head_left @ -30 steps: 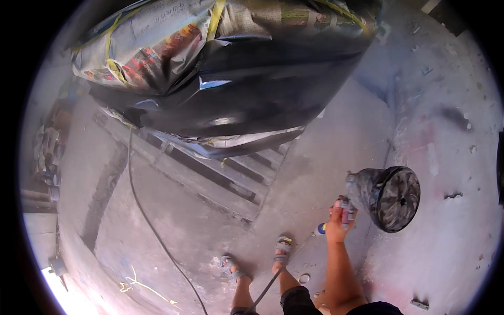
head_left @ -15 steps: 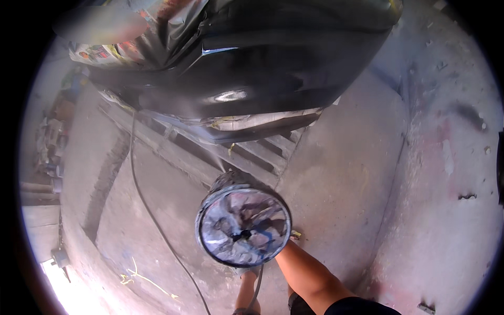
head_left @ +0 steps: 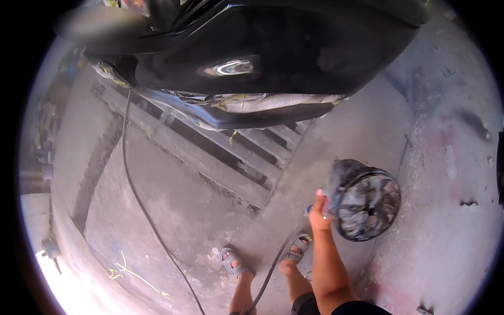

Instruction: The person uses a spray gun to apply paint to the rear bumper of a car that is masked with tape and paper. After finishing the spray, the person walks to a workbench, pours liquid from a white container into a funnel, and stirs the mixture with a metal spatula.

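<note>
My right hand (head_left: 319, 215) is closed around the handle of a spray gun, its thumb upward. The gun's large round cup (head_left: 368, 206) is caked with grey and dark paint and tilts to the right of the hand. The handle and trigger are mostly hidden by my fingers, and the nozzle cannot be made out. Ahead, apart from the gun, is a glossy black car body panel (head_left: 315, 58) with a bright reflection on it. Crumpled masking paper (head_left: 283, 103) lines its lower edge. My left hand is out of view.
A grey hose (head_left: 137, 194) runs across the concrete floor, and a darker hose (head_left: 272, 268) passes between my sandalled feet (head_left: 233, 262). Below the panel is a slatted floor grate (head_left: 239, 144). A stained wall (head_left: 446, 173) stands at the right; yellowish string (head_left: 134, 272) lies at lower left.
My right hand has swung the spray gun rightward and slightly up, away from the middle. The fine mist seen between cup and panel is gone. My feet now show fully.
</note>
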The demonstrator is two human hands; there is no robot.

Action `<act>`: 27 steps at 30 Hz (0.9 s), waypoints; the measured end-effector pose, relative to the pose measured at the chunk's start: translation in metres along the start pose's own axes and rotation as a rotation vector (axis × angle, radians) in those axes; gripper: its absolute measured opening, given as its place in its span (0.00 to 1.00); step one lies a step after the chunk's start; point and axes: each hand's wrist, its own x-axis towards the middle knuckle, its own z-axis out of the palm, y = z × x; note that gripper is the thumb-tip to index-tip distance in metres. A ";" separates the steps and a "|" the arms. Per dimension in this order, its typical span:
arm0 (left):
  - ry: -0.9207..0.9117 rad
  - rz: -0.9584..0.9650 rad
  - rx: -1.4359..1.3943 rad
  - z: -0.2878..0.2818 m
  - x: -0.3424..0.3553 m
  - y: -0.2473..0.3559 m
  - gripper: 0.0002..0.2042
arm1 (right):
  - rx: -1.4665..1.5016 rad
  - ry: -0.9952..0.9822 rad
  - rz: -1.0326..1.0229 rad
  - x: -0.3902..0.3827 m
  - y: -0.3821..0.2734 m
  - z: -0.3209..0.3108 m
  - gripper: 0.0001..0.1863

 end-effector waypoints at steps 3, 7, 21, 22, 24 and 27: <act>0.012 0.035 -0.046 -0.008 0.012 0.002 0.16 | 0.141 -0.233 -0.163 -0.024 -0.017 0.060 0.18; -0.331 -0.303 -0.180 -0.053 0.054 0.023 0.18 | 0.468 -0.544 -0.357 -0.039 -0.057 0.127 0.24; -0.344 -0.376 -0.131 -0.046 0.078 0.020 0.05 | 0.353 -0.421 -0.317 -0.005 -0.009 0.081 0.20; -0.328 -0.378 -0.139 -0.045 0.079 0.019 0.05 | 0.257 -0.343 -0.223 -0.007 0.005 0.054 0.18; -0.348 -0.367 -0.087 -0.047 0.081 0.020 0.04 | 0.096 -0.157 -0.025 -0.015 0.022 0.007 0.17; -0.437 -0.335 0.037 -0.051 0.087 0.020 0.05 | -0.014 -0.025 0.176 -0.037 0.031 -0.028 0.16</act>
